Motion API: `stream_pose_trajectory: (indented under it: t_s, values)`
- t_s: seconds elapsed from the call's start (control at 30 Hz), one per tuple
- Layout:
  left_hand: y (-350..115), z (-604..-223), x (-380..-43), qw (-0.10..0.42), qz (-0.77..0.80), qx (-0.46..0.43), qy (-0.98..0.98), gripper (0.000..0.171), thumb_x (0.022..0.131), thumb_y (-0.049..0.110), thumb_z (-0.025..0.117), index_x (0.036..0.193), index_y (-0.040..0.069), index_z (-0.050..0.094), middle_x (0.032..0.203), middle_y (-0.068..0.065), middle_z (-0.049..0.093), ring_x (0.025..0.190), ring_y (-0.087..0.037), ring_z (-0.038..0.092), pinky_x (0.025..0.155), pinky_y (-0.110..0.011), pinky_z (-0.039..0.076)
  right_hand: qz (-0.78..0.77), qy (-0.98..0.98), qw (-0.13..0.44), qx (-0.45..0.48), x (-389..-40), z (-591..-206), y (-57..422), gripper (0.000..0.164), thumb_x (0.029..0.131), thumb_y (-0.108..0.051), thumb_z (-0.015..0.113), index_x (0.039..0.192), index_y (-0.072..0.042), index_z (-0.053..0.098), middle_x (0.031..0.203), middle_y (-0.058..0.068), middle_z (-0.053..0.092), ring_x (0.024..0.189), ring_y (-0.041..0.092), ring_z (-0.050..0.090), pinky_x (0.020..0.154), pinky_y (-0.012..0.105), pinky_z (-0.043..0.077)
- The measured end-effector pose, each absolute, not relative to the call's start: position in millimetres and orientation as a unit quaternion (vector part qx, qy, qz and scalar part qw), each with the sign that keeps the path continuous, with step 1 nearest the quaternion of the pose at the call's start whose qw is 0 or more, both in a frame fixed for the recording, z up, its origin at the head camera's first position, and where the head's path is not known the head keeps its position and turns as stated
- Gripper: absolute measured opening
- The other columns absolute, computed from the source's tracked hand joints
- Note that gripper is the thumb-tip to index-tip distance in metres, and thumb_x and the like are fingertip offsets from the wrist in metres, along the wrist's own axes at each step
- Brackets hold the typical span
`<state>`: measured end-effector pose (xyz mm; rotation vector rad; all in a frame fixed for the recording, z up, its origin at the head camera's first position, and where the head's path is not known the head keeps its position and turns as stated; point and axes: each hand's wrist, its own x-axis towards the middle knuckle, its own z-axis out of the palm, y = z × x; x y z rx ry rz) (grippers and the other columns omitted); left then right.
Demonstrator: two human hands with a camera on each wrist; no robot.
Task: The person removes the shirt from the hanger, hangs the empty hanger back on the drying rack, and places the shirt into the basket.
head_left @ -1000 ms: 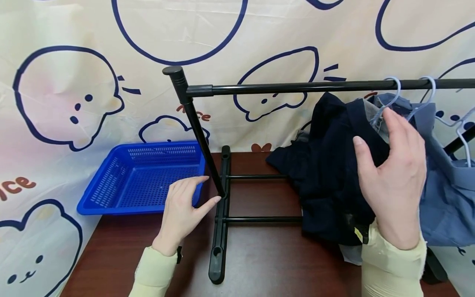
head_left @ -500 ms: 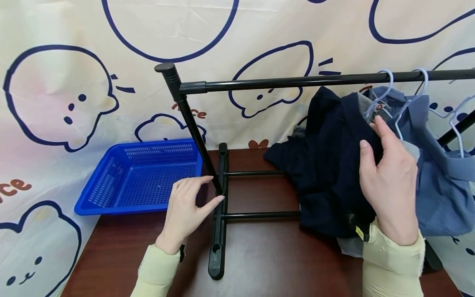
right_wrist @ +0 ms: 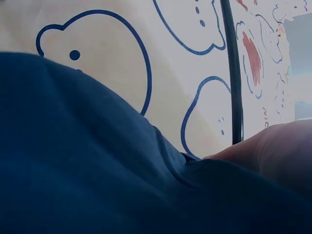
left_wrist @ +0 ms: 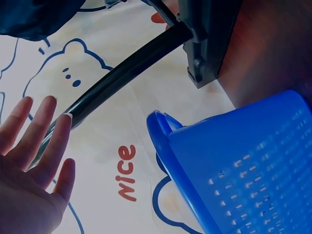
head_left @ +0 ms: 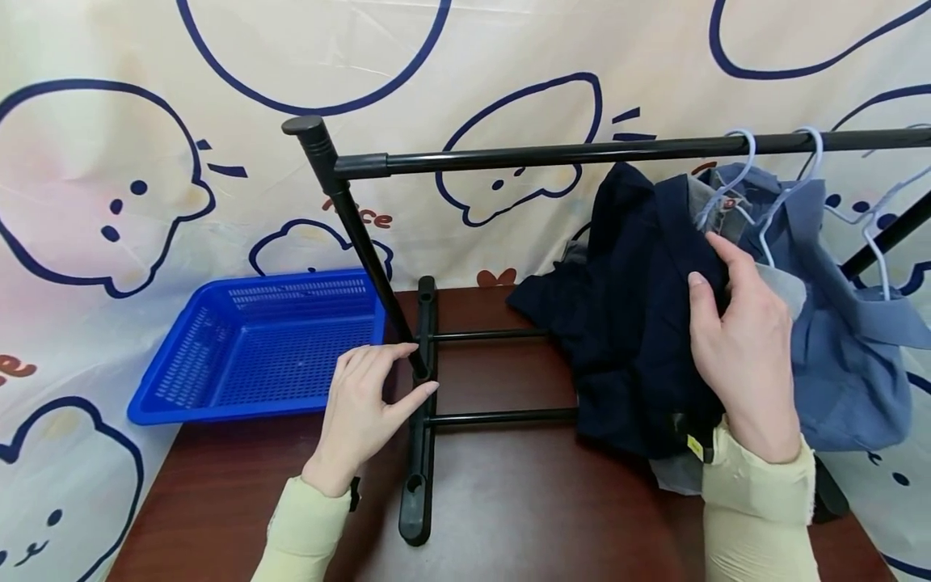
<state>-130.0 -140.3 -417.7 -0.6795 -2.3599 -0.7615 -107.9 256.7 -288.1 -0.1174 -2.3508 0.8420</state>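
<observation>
In the head view my right hand [head_left: 752,356] touches a dark navy garment [head_left: 618,323] near its collar, thumb and index apart. Its far fingers are partly hidden. The right wrist view shows the navy cloth [right_wrist: 97,161] close up, with part of the hand [right_wrist: 273,153] against it. A pale blue hanger [head_left: 730,186] hangs on the black rail [head_left: 545,153] above. My left hand [head_left: 364,412] is by the foot of the rack's upright [head_left: 371,250], thumb and fingers spread. In the left wrist view its fingers [left_wrist: 56,141] hold nothing.
A blue plastic basket [head_left: 254,347] sits left of the rack. Right of the navy garment hangs a lighter blue garment [head_left: 844,372], with another pale blue hanger [head_left: 800,182]. The rack's black base [head_left: 418,485] stands on a brown table [head_left: 524,485]. Behind is a printed cloth [head_left: 422,73].
My right hand has moved left and down from the hanger onto the navy garment. My left hand has barely moved. The head view has shifted slightly to the right.
</observation>
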Motion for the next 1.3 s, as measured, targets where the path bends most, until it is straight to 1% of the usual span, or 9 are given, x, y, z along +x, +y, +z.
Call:
stream_pose_trajectory:
  t_s: [0.13,0.17,0.33,0.57,0.9,1.0,1.1,1.17,1.3]
  values:
    - [-139.4,-416.7,-130.5,0.286,-0.285,-0.254,-0.879,0.057,0.09,0.057,0.072,0.125,0.011,0.069,0.115,-0.003,0.071,0.106,-0.024,0.062,0.1,-0.047,0.037,0.321,-0.89,0.321,-0.034,-108.8,-291.6,255.7,0.044,0.105,-0.015,0.053,0.149,-0.014,0.053,0.109,0.025,0.064,0.095,0.04,0.057,0.081,0.053,0.039]
    - [-139.1,-416.7,-130.5,0.286,-0.287,-0.254,-0.878,0.057,0.09,0.057,0.072,0.125,0.011,0.069,0.115,-0.003,0.071,0.106,-0.024,0.062,0.1,-0.047,0.037,0.322,-0.888,0.327,-0.03,-109.0,-292.2,255.3,0.045,0.104,-0.013,0.054,0.149,-0.015,0.053,0.114,0.025,0.065,0.094,0.038,0.057,0.079,0.051,0.04]
    - [-138.3,-416.2,-130.1,0.287,-0.289,-0.253,-0.878,0.058,0.09,0.057,0.072,0.125,0.011,0.07,0.114,-0.004,0.071,0.105,-0.026,0.063,0.1,-0.048,0.038,0.316,-0.882,0.347,-0.043,-110.6,-295.8,253.9,0.053,0.101,-0.013,0.059,0.153,-0.017,0.049,0.092,0.018,0.061,0.074,0.025,0.046,0.065,0.037,0.029]
    - [-138.5,-414.7,-130.1,0.283,-0.29,-0.251,-0.879,0.057,0.09,0.057,0.071,0.125,0.011,0.069,0.116,-0.004,0.071,0.106,-0.025,0.063,0.1,-0.048,0.037,0.312,-0.888,0.326,-0.083,-113.0,-295.9,257.3,0.042,0.102,-0.019,0.058,0.144,-0.013,0.06,0.076,0.015,0.052,0.07,0.025,0.043,0.062,0.035,0.028]
    - [-136.5,-410.8,-134.8,0.291,-0.296,-0.255,-0.873,0.059,0.091,0.058,0.07,0.127,0.012,0.069,0.121,-0.004,0.069,0.112,-0.025,0.061,0.103,-0.049,0.036,0.336,-0.847,0.41,-0.045,-109.8,-284.8,257.1,0.038,0.1,-0.01,0.061,0.136,-0.017,0.068,0.064,0.006,0.041,0.057,0.008,0.034,0.057,0.026,0.026]
    - [-135.3,-409.8,-135.5,0.29,-0.302,-0.257,-0.871,0.061,0.091,0.058,0.07,0.13,0.011,0.067,0.127,-0.004,0.066,0.118,-0.025,0.058,0.105,-0.049,0.036,0.349,-0.833,0.429,-0.014,-105.9,-281.3,256.0,0.036,0.1,-0.008,0.061,0.133,-0.017,0.07,0.069,0.002,0.057,0.057,0.004,0.036,0.056,0.023,0.027]
    - [-133.4,-409.0,-135.8,0.286,-0.307,-0.258,-0.87,0.065,0.091,0.059,0.069,0.135,0.011,0.064,0.135,-0.004,0.063,0.125,-0.025,0.055,0.105,-0.049,0.037,0.359,-0.82,0.445,0.023,-102.0,-278.7,253.7,0.034,0.1,-0.006,0.06,0.129,-0.017,0.073,0.096,0.001,0.075,0.06,0.003,0.039,0.059,0.021,0.028]
    - [-131.9,-408.5,-135.9,0.282,-0.313,-0.258,-0.87,0.068,0.091,0.059,0.07,0.138,0.011,0.061,0.139,-0.004,0.06,0.128,-0.025,0.054,0.105,-0.049,0.039,0.368,-0.812,0.451,0.045,-99.6,-277.2,251.5,0.031,0.1,-0.005,0.06,0.125,-0.016,0.076,0.112,0.003,0.075,0.065,0.002,0.043,0.061,0.02,0.029]
    - [-127.6,-406.7,-136.4,0.269,-0.329,-0.255,-0.869,0.074,0.089,0.055,0.074,0.146,0.012,0.055,0.145,-0.005,0.056,0.131,-0.026,0.052,0.105,-0.051,0.041,0.384,-0.8,0.456,0.073,-94.9,-274.2,247.4,0.024,0.097,-0.006,0.066,0.117,-0.012,0.079,0.107,0.007,0.076,0.072,0.003,0.051,0.063,0.019,0.031]
